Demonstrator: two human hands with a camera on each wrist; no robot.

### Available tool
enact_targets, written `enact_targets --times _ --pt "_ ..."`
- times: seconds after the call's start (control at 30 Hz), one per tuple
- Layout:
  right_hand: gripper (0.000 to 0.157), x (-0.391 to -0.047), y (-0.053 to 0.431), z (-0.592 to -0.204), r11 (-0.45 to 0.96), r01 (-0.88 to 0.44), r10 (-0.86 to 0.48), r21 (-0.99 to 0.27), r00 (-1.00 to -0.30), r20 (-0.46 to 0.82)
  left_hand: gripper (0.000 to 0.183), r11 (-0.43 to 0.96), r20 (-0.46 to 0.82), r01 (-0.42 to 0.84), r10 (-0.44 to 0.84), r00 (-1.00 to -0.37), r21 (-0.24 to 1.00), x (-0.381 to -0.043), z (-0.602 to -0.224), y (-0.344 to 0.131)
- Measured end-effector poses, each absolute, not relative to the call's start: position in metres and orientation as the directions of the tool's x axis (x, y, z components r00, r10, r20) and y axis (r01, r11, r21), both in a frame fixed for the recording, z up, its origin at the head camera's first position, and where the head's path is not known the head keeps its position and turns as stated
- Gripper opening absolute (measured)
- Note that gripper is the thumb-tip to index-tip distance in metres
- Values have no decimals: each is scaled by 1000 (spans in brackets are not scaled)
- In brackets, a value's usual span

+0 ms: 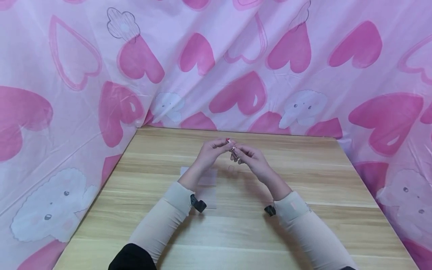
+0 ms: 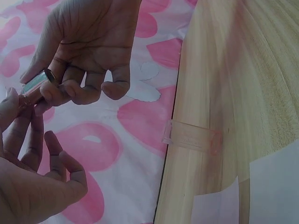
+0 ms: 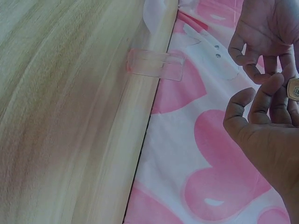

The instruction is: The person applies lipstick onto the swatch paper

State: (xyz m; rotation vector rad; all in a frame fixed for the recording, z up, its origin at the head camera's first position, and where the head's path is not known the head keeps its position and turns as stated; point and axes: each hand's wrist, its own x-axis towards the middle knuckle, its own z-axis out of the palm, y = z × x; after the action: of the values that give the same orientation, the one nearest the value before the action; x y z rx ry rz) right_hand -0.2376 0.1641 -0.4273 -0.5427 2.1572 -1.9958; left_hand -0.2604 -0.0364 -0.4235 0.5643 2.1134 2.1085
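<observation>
Both hands meet over the far part of the table. My left hand [image 1: 210, 153] and my right hand [image 1: 255, 160] pinch a small shiny tube between them, which looks like a lipstick [image 2: 38, 85]. In the left wrist view, the right thumb and fingers grip its metallic end, while the left fingertips pinch the other end. A gold end face with rounded corners shows at the edge of the right wrist view. Fingers cover much of the tube. Below the hands, a clear pinkish plastic case [image 3: 156, 64] lies on the table.
Pale, see-through sheets [image 1: 207, 198] lie on the wooden table [image 1: 243, 232], partly behind the left forearm. A pink cloth with hearts [image 1: 197, 54] hangs along the back and sides of the table.
</observation>
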Motion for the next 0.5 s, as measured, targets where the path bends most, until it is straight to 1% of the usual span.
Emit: enact_targets --times 0.27,0.5 --pt "37 -238 162 -429 29 -168 -407 -985 -902 142 33 -43 184 181 386 -904 983 -260 -425 -41" --pt "38 -237 162 -428 31 -156 -404 -987 -905 130 32 -54 173 165 407 -897 985 -259 -422 -42"
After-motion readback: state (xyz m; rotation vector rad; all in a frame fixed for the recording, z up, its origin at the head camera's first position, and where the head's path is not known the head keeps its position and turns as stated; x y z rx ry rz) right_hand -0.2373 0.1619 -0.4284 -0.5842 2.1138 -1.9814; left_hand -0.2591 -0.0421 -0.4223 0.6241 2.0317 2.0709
